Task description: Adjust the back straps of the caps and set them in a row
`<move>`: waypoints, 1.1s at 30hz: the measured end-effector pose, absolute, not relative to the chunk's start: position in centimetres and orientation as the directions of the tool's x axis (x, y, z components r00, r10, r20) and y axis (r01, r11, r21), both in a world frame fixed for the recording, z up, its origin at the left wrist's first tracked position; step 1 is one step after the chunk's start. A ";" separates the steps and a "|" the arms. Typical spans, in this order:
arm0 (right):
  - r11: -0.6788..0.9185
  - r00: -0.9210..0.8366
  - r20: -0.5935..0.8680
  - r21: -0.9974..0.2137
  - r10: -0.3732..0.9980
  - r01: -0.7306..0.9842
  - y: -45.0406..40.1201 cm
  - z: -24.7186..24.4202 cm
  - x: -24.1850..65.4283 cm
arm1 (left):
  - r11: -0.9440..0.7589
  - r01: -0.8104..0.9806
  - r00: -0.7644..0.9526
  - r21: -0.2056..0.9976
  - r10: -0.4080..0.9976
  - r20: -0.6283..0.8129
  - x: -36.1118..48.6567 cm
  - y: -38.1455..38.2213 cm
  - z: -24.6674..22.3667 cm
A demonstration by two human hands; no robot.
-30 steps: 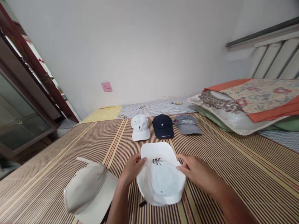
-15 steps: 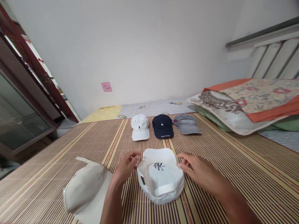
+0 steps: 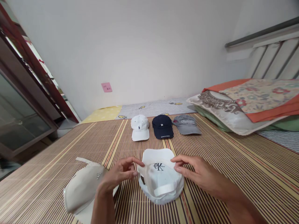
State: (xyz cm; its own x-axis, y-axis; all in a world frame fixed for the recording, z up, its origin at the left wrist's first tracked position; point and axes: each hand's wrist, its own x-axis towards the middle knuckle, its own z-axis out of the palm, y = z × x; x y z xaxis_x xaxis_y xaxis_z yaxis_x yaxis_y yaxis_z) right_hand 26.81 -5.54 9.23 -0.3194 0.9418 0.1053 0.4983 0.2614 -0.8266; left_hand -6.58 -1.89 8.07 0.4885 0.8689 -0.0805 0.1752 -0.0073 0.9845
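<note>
In front of me a pale cap with CK letters (image 3: 161, 183) lies upside down on the striped mat (image 3: 130, 208), its hollow inside showing and its brim pointing away. My left hand (image 3: 123, 171) is at the cap's left edge, thumb and index finger apart, with nothing held between them. At the right edge of the brim, my right hand (image 3: 193, 169) has its fingertips over the cap, fingers apart; it does not grip it. A beige cap (image 3: 81, 186) lies at the left, partly hidden behind my left forearm.
Farther back stand a white cap (image 3: 140, 127), a navy cap (image 3: 163, 126) and a grey cap (image 3: 187, 124) in a row. Pillows (image 3: 233, 115) under a floral cloth (image 3: 263, 96) lie at the right. A wall rises behind.
My left hand has moved right, its index finger now over the cap's edge. My right hand has shifted slightly left onto the brim's edge. The caps look unmoved.
</note>
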 end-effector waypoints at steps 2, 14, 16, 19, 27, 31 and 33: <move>0.252 -0.318 0.093 -0.824 0.944 0.507 -5.6 9.5 26.8 | 0.024 0.188 0.504 0.982 0.856 -0.117 -6.4 -1.8 7.9; 0.201 -0.413 -0.084 -0.776 0.907 0.599 -6.2 9.9 25.3 | 0.117 0.193 0.506 0.974 0.839 -0.201 -4.9 -1.2 6.3; 0.206 -0.445 -0.106 -0.776 0.889 0.596 -6.3 10.1 25.0 | 0.102 0.194 0.502 0.976 0.845 -0.188 -4.6 -1.1 6.1; 0.215 -0.468 -0.101 -0.791 0.878 0.573 -6.3 10.3 24.5 | 0.078 0.195 0.499 0.978 0.850 -0.167 -4.3 -1.0 6.0; 0.273 -0.514 -0.055 -0.797 0.856 0.540 -5.6 9.3 24.4 | 0.041 0.169 0.431 0.985 0.896 -0.111 -3.8 -0.2 4.9; 0.277 -0.452 0.002 -0.794 0.892 0.542 -4.8 8.3 24.8 | 0.022 0.131 0.303 0.991 0.951 -0.061 -3.0 0.2 4.6; 0.265 -0.434 0.020 -0.817 0.901 0.512 -4.5 8.1 25.0 | 0.036 0.114 0.287 0.993 0.956 -0.068 -2.7 0.2 4.7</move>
